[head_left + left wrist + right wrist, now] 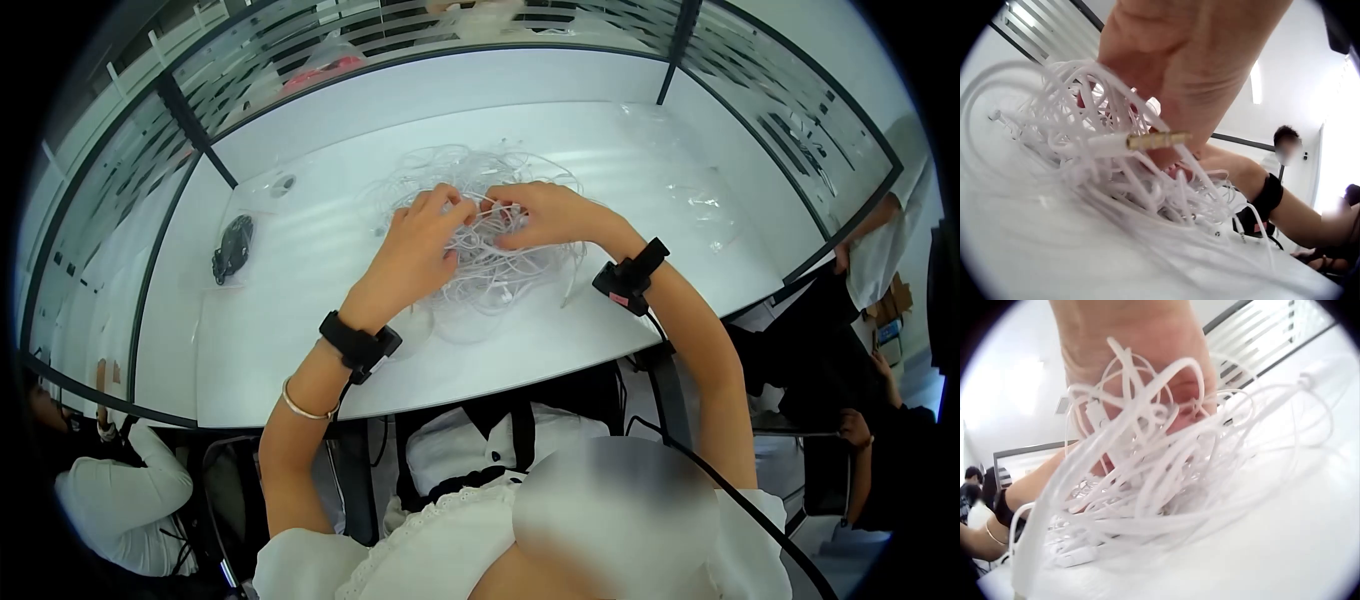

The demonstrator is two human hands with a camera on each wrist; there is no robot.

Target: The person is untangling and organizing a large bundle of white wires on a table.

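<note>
A tangled heap of white earphone cables [490, 285] lies on the white desk in front of me. From the left, my left hand [412, 248] reaches into it, fingers bent and pinching strands near the top. Opposite it, my right hand [557, 213] holds more strands between its thumb and curled fingers. The two sets of fingertips are close together. A gold-tipped audio plug [1160, 140] sticks out of the heap in the left wrist view. Close to the right wrist camera, loose cable loops [1166, 522] partly cover the right fingers.
A black coiled cable [234, 248] in a clear bag lies at the desk's left. Clear plastic bags [705, 205] are spread on the right side. Low partition walls [440, 85] enclose the desk's back and sides. People sit or stand beyond both ends.
</note>
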